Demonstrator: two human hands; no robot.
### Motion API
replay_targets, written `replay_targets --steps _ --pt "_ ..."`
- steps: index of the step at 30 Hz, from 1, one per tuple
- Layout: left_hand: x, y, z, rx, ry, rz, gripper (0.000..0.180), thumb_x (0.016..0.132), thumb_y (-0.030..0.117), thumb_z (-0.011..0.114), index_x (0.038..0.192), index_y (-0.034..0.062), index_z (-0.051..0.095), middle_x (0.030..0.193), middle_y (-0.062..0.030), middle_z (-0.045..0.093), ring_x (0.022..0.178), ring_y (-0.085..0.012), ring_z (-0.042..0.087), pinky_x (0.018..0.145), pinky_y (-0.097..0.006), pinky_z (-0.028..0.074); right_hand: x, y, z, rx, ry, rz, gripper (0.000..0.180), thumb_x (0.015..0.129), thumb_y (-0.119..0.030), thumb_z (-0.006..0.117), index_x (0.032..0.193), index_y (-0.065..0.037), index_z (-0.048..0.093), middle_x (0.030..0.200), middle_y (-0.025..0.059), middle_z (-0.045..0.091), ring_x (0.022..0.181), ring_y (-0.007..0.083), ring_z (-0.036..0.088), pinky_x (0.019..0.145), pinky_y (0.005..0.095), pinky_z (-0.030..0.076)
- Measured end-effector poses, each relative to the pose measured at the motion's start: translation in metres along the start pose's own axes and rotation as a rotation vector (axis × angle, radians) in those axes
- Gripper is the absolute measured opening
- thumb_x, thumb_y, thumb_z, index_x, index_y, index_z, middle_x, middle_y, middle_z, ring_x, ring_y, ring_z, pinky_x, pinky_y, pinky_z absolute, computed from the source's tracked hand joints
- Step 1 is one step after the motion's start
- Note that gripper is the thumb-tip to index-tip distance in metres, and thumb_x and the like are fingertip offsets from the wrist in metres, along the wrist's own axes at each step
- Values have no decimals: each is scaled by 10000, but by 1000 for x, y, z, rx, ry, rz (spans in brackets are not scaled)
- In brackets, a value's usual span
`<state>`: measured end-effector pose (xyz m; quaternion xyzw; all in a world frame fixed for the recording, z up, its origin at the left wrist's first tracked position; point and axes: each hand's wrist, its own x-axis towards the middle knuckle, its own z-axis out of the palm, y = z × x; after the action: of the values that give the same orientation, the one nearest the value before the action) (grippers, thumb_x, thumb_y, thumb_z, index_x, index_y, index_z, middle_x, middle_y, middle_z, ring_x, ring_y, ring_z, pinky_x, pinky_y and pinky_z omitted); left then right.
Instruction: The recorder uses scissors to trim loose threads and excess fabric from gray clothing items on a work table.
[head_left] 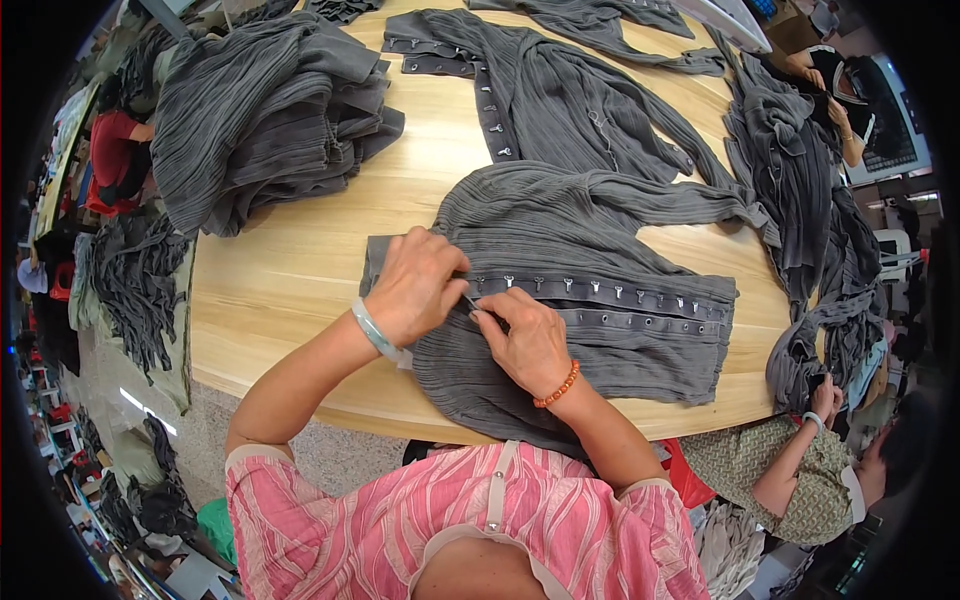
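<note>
A dark grey ribbed cardigan (540, 215) lies sideways on the table in front of me, one long sleeve stretched off to the right. Metal hooks line one edge of its front opening, and a strip with eyelets (648, 322) runs along the facing edge. My left hand (412, 285) pinches the front edge near the neck end, wrist bent inward. Just right of it, my right hand (527, 340) is closed on the same edge with thumb and fingers. The fingertips almost meet, and they hide the exact bit of cloth or fastener between them.
A tall pile of grey ribbed garments (270, 110) stands at the table's far left. Another hooked garment (570, 100) lies spread beyond mine. More grey clothes (785, 150) are heaped along the right edge. A co-worker in a green patterned top (770, 470) sits close at my right.
</note>
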<state>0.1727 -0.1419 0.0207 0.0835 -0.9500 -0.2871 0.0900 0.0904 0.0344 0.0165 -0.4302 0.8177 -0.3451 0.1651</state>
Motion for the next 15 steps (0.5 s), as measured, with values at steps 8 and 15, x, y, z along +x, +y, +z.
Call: replay_targets --steps 8,15 --pt "17 3 19 54 -188 -65 117 775 48 650 887 44 683 860 -97 659 921 -295 547 862 -393 400 9 11 12 31 108 43 106 832 -131 683 879 -36 689 861 123 686 712 313 665 650 392 519" --pt "20 -3 13 -123 -268 -141 64 787 58 638 822 30 685 814 -116 669 890 -310 557 855 -403 431 19 13 7 87 26 176 170 837 -215 694 884 -51 694 822 146 701 762 348 678 688 441 524"
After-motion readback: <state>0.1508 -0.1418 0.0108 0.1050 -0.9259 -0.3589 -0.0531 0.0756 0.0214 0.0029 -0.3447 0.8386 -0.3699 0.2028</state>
